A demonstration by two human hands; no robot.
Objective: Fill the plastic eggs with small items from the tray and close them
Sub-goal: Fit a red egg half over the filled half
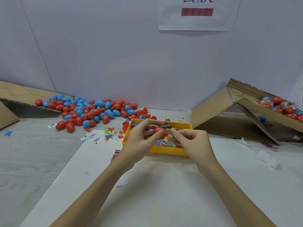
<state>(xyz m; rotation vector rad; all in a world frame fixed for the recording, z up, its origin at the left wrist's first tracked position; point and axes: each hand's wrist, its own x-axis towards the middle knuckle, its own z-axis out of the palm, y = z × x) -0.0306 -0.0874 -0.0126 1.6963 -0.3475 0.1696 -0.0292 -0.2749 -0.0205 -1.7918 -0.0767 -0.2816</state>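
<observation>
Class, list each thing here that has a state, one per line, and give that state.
Left hand: grips a red egg.
Red egg: held above the tray.
Right hand: pinches a small packet.
Yellow tray: holds packets.
Egg pile: loose on the table.
Right cardboard box: tipped, holding eggs.

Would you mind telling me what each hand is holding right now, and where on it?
The left hand pinches a red egg by its sides. The right hand pinches a small packet at its edge.
</observation>
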